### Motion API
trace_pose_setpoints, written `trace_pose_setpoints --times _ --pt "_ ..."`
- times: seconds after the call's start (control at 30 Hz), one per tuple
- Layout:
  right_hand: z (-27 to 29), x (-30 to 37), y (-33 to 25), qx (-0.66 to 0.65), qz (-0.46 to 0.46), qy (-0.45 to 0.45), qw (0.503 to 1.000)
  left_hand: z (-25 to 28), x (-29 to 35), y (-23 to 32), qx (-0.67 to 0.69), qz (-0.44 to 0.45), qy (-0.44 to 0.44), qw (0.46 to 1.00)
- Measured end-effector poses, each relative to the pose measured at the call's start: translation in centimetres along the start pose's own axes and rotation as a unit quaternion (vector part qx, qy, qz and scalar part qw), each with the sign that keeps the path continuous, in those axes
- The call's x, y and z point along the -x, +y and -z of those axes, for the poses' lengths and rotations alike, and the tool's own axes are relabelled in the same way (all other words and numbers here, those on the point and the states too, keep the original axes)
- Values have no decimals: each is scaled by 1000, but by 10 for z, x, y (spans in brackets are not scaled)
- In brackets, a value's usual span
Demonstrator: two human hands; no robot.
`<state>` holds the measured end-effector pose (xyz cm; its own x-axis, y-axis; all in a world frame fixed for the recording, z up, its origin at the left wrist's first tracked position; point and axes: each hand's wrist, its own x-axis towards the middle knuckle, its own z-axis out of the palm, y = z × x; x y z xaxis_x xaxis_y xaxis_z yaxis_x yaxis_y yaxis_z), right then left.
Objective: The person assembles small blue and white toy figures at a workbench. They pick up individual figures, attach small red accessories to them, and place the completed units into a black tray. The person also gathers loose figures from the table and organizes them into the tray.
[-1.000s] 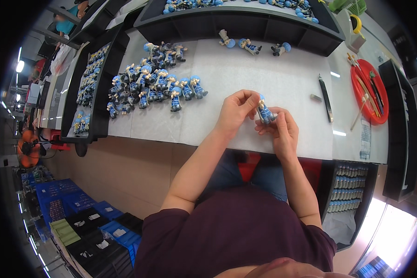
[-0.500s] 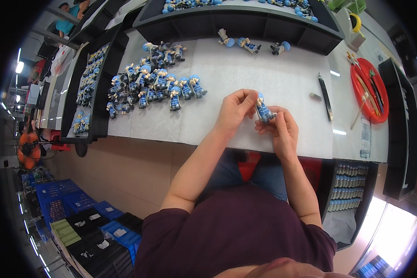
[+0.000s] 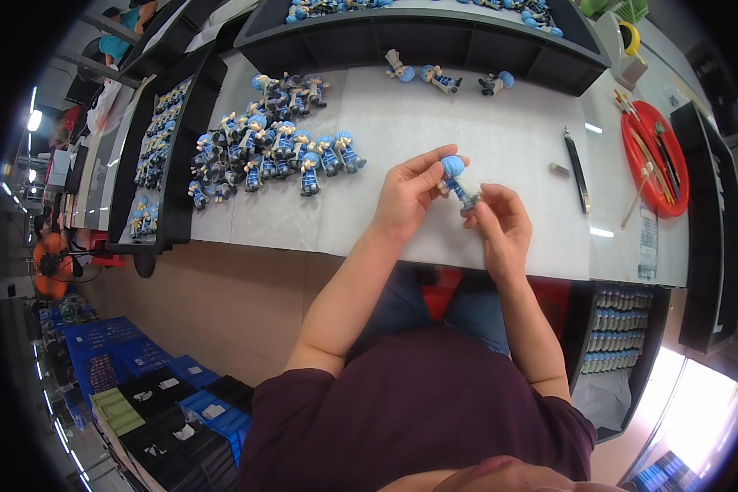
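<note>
Between my two hands, over the near part of the white-covered table (image 3: pixel 369 107), is a small doll figurine (image 3: pixel 458 182) with a light blue cap and blue and pale clothing. My left hand (image 3: pixel 410 190) pinches it near the head between thumb and fingers. At its feet, my right hand (image 3: pixel 504 225) grips the lower end with thumb and fingertips. A crowded group of similar figurines (image 3: pixel 275 143) lies on the table to the left. Three more, among them a lying figurine (image 3: pixel 440 79), are spread out near the far tray.
A black tray (image 3: pixel 418 43) of figurines stands at the back, another black tray (image 3: pixel 169 156) at the left. On the right lie a black-handled tool (image 3: pixel 576 172), a small grey block (image 3: pixel 558 170) and a red dish (image 3: pixel 679 197) with brushes. A bin of figurine rows (image 3: pixel 615 336) sits lower right.
The figurine has turned in my fingers, so its rounded blue cap and paler side now show. Both hands have shifted slightly, with the right fingers curled differently at its feet.
</note>
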<state>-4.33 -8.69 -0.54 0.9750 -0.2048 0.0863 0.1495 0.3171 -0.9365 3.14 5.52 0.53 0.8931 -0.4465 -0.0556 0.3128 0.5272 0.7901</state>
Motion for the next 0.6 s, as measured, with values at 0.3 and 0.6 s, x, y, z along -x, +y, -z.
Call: trace_pose_setpoints --times 0.3,0.6 --pt "-2 0 2 28 50 41 997 -3 0 -6 -46 -57 22 997" --pt "0 1 3 13 47 37 998 -1 -1 -6 -64 -50 25 996"
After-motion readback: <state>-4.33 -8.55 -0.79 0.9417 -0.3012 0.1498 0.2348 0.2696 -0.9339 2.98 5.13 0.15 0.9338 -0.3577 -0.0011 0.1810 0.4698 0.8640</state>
